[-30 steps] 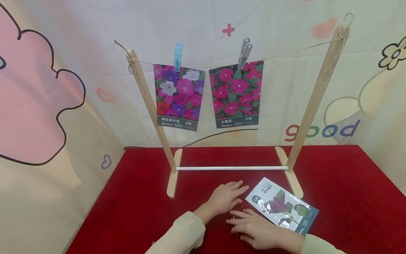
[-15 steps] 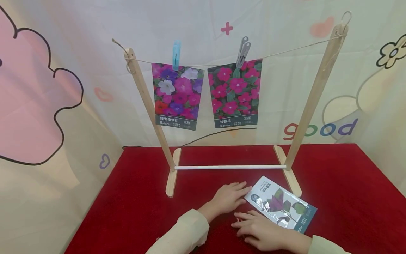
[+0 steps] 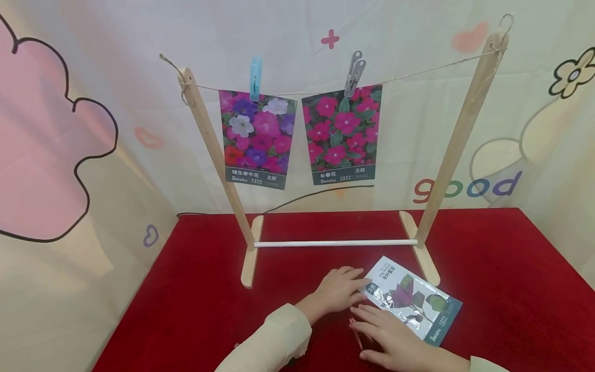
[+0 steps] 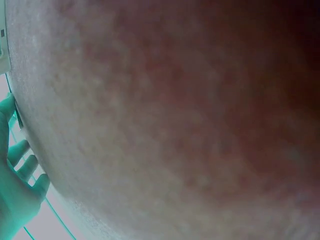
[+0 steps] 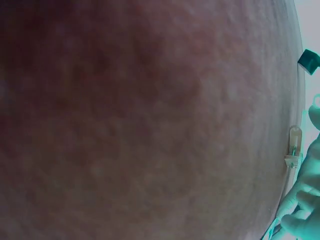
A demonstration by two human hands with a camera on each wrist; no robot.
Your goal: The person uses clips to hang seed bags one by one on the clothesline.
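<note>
A flower seed packet (image 3: 404,297) with purple leaves printed on it lies tilted on the red cloth. The fingertips of my left hand (image 3: 337,289) rest at its left corner, fingers spread out. My right hand (image 3: 395,336) is beside the packet's lower left side, its fingers and thumb bent round a slim pink clothespin (image 3: 357,337), mostly hidden under them. On the string hang two flower packets: one with petunias (image 3: 258,137) under a light blue clothespin (image 3: 255,78), one with pink blooms (image 3: 344,135) under a grey clothespin (image 3: 355,77). Both wrist views are mostly filled by blurred skin.
A wooden rack stands behind the hands, with a left post (image 3: 216,155), a right post (image 3: 465,139) and a white crossbar (image 3: 334,243) low down. The string (image 3: 418,74) sags between the post tops. A printed curtain (image 3: 418,124) closes off the back.
My left hand has slid right until its fingertips reach the packet's corner. My right hand has shifted slightly right with the pink clothespin, which now shows at a steeper tilt.
</note>
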